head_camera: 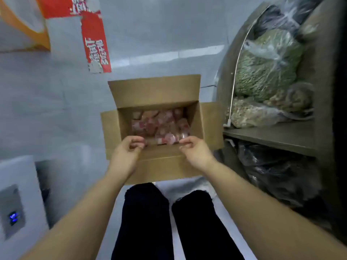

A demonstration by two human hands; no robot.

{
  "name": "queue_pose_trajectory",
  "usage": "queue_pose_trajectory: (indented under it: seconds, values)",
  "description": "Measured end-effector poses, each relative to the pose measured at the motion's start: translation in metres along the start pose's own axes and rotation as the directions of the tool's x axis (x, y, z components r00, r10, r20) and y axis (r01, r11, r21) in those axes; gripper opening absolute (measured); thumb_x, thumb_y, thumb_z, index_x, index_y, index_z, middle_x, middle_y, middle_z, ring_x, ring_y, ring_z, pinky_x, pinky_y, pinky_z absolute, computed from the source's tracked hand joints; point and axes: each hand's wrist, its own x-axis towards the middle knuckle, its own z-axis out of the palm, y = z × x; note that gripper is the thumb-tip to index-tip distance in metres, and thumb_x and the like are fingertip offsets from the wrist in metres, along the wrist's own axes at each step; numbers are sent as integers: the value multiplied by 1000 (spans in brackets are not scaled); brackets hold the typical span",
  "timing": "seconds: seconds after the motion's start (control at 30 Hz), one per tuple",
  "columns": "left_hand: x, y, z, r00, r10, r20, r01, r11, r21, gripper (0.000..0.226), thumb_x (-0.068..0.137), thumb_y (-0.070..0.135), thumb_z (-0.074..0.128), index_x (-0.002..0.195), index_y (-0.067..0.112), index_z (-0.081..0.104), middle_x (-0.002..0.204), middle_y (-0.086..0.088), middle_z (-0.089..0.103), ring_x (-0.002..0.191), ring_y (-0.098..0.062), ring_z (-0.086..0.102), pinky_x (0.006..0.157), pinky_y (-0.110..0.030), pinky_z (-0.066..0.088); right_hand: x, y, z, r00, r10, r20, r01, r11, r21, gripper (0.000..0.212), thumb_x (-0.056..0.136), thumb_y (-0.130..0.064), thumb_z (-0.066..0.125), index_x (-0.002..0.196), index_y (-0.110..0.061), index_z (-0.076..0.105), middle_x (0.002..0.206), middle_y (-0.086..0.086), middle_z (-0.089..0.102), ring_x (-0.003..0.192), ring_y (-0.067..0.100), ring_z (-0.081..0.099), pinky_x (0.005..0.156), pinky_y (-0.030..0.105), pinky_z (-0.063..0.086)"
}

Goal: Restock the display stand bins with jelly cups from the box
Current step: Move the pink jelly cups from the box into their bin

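A: Both hands are over the open box [131, 94] in the middle of the frame. Left hand [129, 147] curled at the near rim; whether its grip has anything, I cannot tell.

B: And the right hand [195, 149]: loosely curled at the near rim, touching or pinching a clear cup? Too blurred to call.

A: The jelly cups [161, 124] lie heaped on the box bottom. They look light, slick, thin-walled plastic.

B: I'd pinch them by the rim, gently, several at once.
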Motion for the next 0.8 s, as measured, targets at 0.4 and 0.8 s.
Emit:
queue_pose_trajectory:
  seconds: [0.4,0.8]
  values:
    - [200,-95,102,990,73,125,-143,616,775,52,84,25,61,132,18,44,138,-13,42,126,-34,38,98,-39,37,210,74,79,918,-69,391,385,392,-836,53,91,-12,47,142,-20,31,139,12,36,129,33,35,104,43,35]
    - [214,-102,97,941,324,96,-238,434,869,28,92,28,51,118,17,54,112,-16,60,104,-35,56,77,-35,42,225,72,71,989,-55,138,130,771,-624,39,82,-26,66,115,-7,57,116,11,61,110,29,57,88,31,48]
